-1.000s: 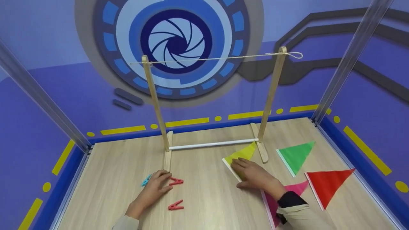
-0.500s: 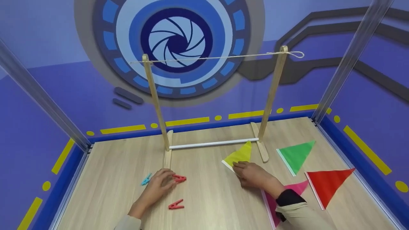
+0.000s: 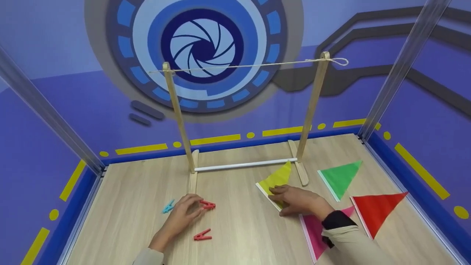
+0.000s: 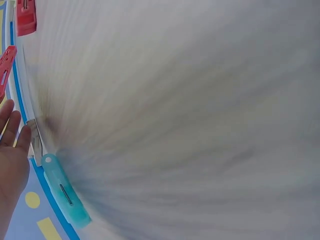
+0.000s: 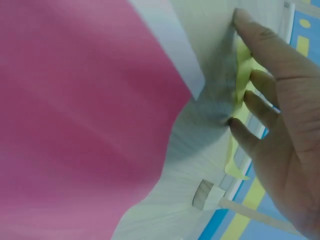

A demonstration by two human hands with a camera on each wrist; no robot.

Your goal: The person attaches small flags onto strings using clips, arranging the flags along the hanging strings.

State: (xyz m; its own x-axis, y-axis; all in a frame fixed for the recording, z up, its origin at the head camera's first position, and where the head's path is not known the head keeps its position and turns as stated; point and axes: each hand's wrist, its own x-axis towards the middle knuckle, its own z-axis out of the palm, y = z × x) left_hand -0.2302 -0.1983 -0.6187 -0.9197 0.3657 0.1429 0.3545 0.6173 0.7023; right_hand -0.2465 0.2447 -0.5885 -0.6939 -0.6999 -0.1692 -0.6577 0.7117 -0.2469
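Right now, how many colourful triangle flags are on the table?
4. The yellow flag lies under the right hand, the pink flag by that wrist, the green flag and red flag further right.

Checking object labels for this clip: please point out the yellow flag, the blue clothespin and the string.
yellow flag (image 3: 279,176), head view, bare upper half.
blue clothespin (image 3: 168,207), head view, middle of its body.
string (image 3: 243,66), head view, mid-span between the posts.

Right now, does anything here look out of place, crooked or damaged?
Nothing looks damaged or spilled. The string hangs bare between the two wooden posts, while the flags lie flat on the table. The yellow flag lies with its tip by the white bar, under the right hand.
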